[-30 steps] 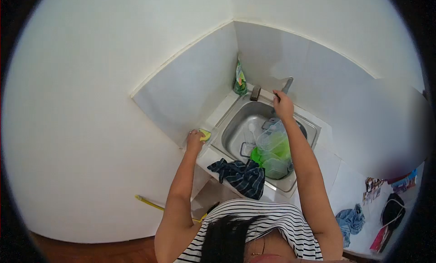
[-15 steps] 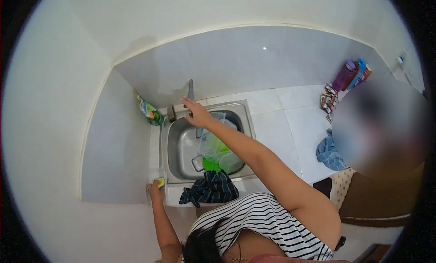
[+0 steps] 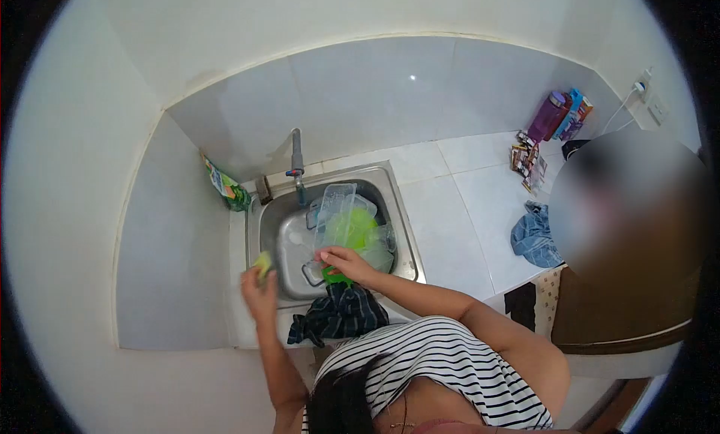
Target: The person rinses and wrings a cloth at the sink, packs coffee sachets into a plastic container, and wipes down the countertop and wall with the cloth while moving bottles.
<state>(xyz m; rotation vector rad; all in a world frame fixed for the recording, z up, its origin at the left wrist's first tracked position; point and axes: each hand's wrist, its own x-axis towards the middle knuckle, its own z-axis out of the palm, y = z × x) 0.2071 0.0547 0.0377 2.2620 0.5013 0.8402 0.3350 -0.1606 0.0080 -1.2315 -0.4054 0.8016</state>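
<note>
Sponge (image 3: 262,262), yellow and somewhat blurred, is left of centre in the frame, at the sink's left edge, with the fingers of the left hand (image 3: 259,295) pinching it. Right of it lies the steel sink (image 3: 406,224), holding a pile of plastic containers: a clear rectangular tub (image 3: 336,209) towards the top, a lime-green container (image 3: 360,230) beside it and a bright green piece (image 3: 337,276) lower down. The right hand (image 3: 345,263) is over the lower part of this pile, its fingers partly curled; whether they grip anything I cannot tell. A dark striped cloth (image 3: 341,314) drapes over the sink's front edge, below the frame's centre. Above the sink, left of centre, a grey faucet (image 3: 297,153) points down into the basin, with a brown block (image 3: 262,189) and a green pack (image 3: 227,185) further left. Towards the right of the frame, the white tiled worktop (image 3: 450,216) carries crumpled denim (image 3: 534,235), sachets (image 3: 525,158) and, at upper right, a purple bottle (image 3: 546,117).
</note>
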